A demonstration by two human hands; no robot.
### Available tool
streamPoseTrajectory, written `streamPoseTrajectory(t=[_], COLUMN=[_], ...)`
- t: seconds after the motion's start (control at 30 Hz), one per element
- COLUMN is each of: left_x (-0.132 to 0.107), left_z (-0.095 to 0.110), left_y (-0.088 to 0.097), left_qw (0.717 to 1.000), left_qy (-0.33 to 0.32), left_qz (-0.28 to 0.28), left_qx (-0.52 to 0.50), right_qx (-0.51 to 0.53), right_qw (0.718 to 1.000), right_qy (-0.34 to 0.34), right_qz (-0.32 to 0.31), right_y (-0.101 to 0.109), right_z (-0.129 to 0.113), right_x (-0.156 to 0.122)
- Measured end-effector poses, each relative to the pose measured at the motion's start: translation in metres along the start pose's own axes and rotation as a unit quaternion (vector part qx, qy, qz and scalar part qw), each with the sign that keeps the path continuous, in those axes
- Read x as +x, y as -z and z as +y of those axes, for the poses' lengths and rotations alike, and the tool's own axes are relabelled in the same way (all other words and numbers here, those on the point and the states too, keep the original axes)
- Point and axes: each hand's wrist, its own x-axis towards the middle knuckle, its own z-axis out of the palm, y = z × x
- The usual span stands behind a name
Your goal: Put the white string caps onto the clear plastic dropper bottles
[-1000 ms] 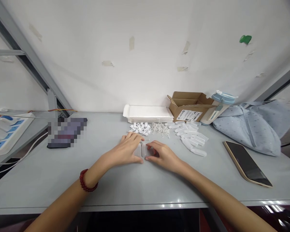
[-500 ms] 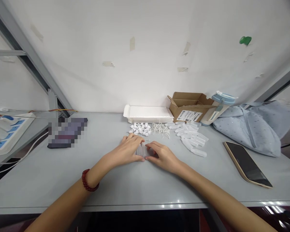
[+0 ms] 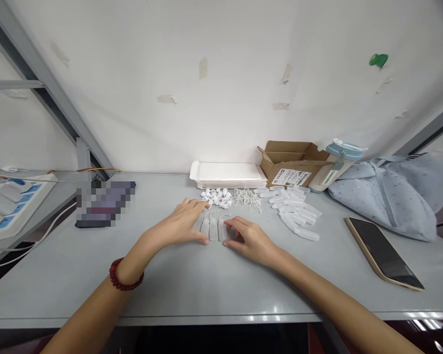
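Small translucent plastic tubes (image 3: 213, 231) lie side by side on the grey table, with thin white strings (image 3: 213, 212) at their far ends. My left hand (image 3: 182, 223) is just left of this row, thumb and fingers apart, holding nothing. On the right end of the row, my right hand (image 3: 249, 238) has its thumb at the near end and fingertips at the far end of a tube, which is partly hidden. Just beyond are a pile of white caps (image 3: 217, 197) and a tangle of white strings (image 3: 247, 197). More loose tubes (image 3: 293, 206) lie to the right.
Behind the piles are a stack of flat white boxes (image 3: 229, 173) and an open cardboard box (image 3: 295, 160). A bottle (image 3: 332, 167), a light-blue bag (image 3: 384, 199) and a phone (image 3: 384, 253) sit right. Far left is a power strip (image 3: 20, 201).
My left hand has come off the tubes and moved left, its fingers spreading. The row and its strings now show more plainly. My right hand has stayed almost in place.
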Motion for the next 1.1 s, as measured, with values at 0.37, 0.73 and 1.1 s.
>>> streamPoseTrajectory(t=[0.37,0.73,1.1], left_x=[-0.005,-0.003,-0.004], left_z=[0.005,0.006,0.005], left_y=[0.002,0.0,-0.002], left_qw=[0.997,0.997,0.997], left_qy=[0.054,0.036,0.02], left_qz=[-0.061,-0.056,-0.052], left_qx=[-0.017,-0.045,-0.062], right_qx=[0.002,-0.011,-0.015], right_qw=[1.0,1.0,1.0], right_qy=[-0.009,0.002,0.003], right_qz=[-0.001,0.004,0.006], right_y=[0.0,-0.001,-0.003], right_z=[-0.001,0.0,-0.001], right_x=[-0.001,0.0,0.0])
